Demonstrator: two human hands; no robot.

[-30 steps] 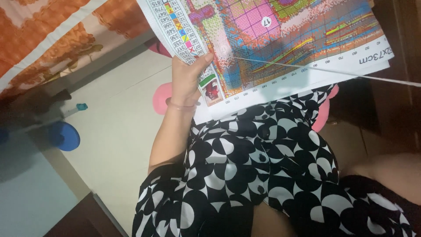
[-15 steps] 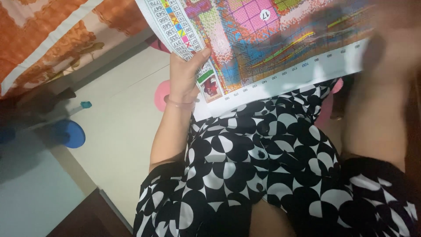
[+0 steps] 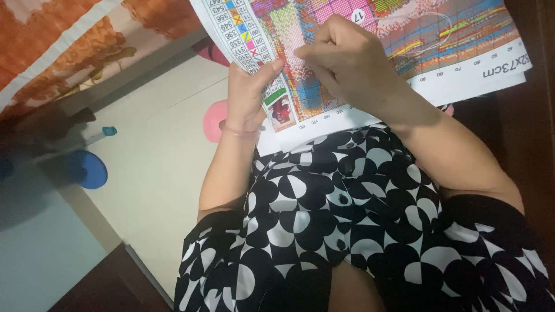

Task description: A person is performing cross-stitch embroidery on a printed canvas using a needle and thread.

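Note:
A colourful cross-stitch canvas [image 3: 439, 40] with a printed grid and a colour-key strip down its left side lies over my lap. My left hand [image 3: 250, 92] grips the canvas at its left edge, thumb on top, a thin bracelet on the wrist. My right hand [image 3: 347, 60] rests on the middle of the canvas with fingertips pinched together at the fabric; a needle is too small to make out. A pale thread [image 3: 433, 26] loops across the canvas to the right of that hand.
I wear a black-and-white patterned garment [image 3: 352, 219]. Below is a pale tiled floor [image 3: 156, 173] with a pink round object [image 3: 215, 120], a blue round lid [image 3: 89, 169] and a small teal-capped item [image 3: 107, 132]. Orange patterned cloth [image 3: 75, 40] lies at upper left.
My right hand came in from the right, where it held the thread stretched out, and now sits pinched on the canvas centre. The left hand keeps its hold.

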